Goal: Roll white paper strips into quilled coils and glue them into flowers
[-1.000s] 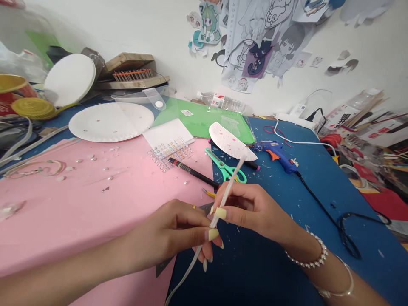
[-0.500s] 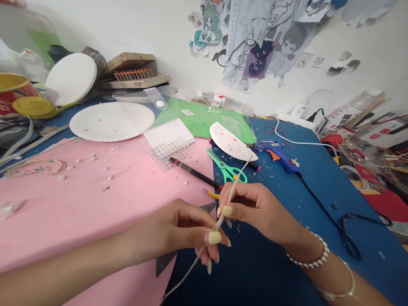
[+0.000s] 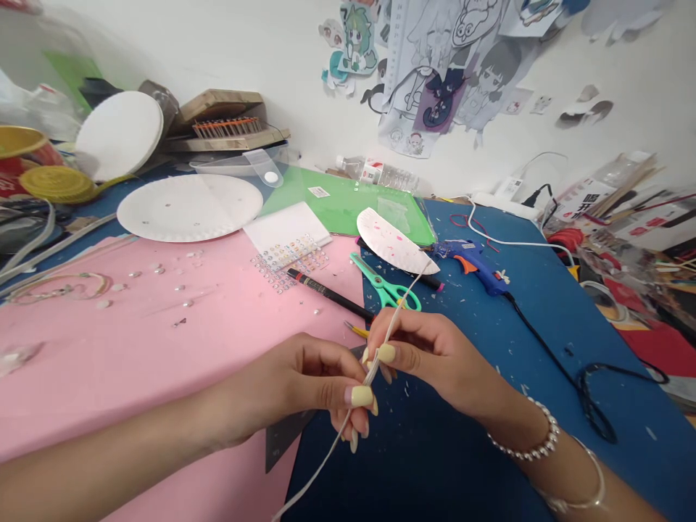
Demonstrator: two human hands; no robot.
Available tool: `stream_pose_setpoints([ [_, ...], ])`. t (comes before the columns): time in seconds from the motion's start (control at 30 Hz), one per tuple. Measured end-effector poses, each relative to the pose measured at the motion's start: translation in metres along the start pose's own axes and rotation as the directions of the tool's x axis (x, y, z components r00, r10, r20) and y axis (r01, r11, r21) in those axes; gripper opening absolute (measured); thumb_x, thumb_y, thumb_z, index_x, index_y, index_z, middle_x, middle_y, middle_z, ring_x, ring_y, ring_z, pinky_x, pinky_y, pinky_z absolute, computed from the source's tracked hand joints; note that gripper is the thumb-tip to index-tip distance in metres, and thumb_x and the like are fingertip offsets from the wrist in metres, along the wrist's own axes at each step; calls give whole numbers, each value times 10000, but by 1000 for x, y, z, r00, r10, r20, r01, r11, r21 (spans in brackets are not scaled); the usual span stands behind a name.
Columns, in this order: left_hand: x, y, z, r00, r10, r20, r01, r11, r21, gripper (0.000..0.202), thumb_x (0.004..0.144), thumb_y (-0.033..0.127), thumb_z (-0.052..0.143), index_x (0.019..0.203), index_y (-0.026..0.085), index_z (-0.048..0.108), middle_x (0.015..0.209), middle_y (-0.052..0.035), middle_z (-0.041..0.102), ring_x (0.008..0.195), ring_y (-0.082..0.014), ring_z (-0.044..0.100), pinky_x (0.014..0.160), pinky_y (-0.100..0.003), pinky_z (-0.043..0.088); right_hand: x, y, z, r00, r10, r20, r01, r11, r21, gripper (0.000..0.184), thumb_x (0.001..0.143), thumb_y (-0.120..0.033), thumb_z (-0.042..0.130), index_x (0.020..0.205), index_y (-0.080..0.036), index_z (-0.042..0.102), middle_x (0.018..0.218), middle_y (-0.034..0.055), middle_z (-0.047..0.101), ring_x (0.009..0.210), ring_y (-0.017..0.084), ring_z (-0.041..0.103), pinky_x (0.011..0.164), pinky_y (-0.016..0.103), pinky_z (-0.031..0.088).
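A thin white cord (image 3: 333,451) runs up from the lower edge through both hands, its upper end slanting toward a folded paper plate. Between the hands several strands of it lie bundled side by side. My left hand (image 3: 318,388) pinches the lower part of the bundle between thumb and fingers. Just above and to the right, my right hand (image 3: 416,351) pinches the bundle's upper part. Close beyond the right hand are green-handled scissors (image 3: 383,286), a yellow pointed tool (image 3: 356,329) partly covered by the fingers, and a black marker (image 3: 329,293).
Pink paper (image 3: 179,362) with scattered beads covers the left side. Behind lie a white paper plate (image 3: 190,210), a gem sticker sheet (image 3: 288,261), a green folder (image 3: 348,199) and the pink-spotted folded plate (image 3: 388,235). A blue glue gun (image 3: 478,268) trails its black cable at right.
My left hand has shifted slightly up and its fingers have drawn closer together on the cord. The right hand has moved a little left. The cord's lower tail has swung slightly.
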State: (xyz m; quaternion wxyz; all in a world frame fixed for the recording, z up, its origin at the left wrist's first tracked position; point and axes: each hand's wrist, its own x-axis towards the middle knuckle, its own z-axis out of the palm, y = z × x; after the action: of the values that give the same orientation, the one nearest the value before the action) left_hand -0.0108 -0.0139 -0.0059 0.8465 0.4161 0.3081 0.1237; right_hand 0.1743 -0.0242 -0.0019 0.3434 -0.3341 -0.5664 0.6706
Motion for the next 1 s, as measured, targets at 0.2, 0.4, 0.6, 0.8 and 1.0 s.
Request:
stream_pose_setpoints([
  [0.2, 0, 1, 0, 1000, 16, -3, -16, 1000, 27, 106, 738, 212, 620, 674, 148, 676, 603, 21, 660, 543, -79, 586, 582, -187, 453, 0, -2, 0, 1000, 25, 2, -25, 1000, 4, 37, 786, -192, 566, 795, -162, 586, 769, -19, 574, 682, 62, 537, 623, 180, 430],
  [0.4, -1, 2, 2, 1000, 20, 20, -21, 999, 27, 125, 751, 197, 601, 660, 157, 677, 577, 23, 653, 530, -84, 584, 595, -197, 454, -1, 1, 1, 999, -32, -41, 29, 995, -90, 36, 762, -193, 595, 748, -163, 582, 734, -14, 570, 663, 77, 522, 615, 205, 422],
  [0.6, -2, 1, 2, 999, 29, 21, -29, 999, 19, 104, 741, 167, 602, 678, 160, 685, 603, 21, 655, 531, -93, 594, 609, -216, 457, -2, 0, 2, 996, -70, -51, 62, 987, -149, 77, 764, -211, 591, 707, -177, 553, 716, -13, 565, 653, 90, 528, 604, 224, 432],
  [0.8, -2, -1, 2, 998, 29, 60, -29, 1000, -4, 82, 740, 158, 613, 690, 161, 678, 614, 26, 656, 552, -83, 599, 596, -189, 467, -4, -3, 3, 989, -144, -37, 133, 966, -221, 72, 774, -190, 575, 706, -175, 558, 699, -14, 551, 654, 94, 522, 615, 239, 426],
  [1.0, -1, 1, 0, 997, 53, 50, -54, 999, 9, 244, 787, 332, 558, 701, 129, 662, 628, -10, 655, 543, -107, 602, 590, -207, 467, -3, -4, -4, 976, -206, -76, 189, 964, -187, 78, 772, -243, 585, 715, -190, 586, 676, -21, 535, 609, 85, 490, 544, 224, 405],
])
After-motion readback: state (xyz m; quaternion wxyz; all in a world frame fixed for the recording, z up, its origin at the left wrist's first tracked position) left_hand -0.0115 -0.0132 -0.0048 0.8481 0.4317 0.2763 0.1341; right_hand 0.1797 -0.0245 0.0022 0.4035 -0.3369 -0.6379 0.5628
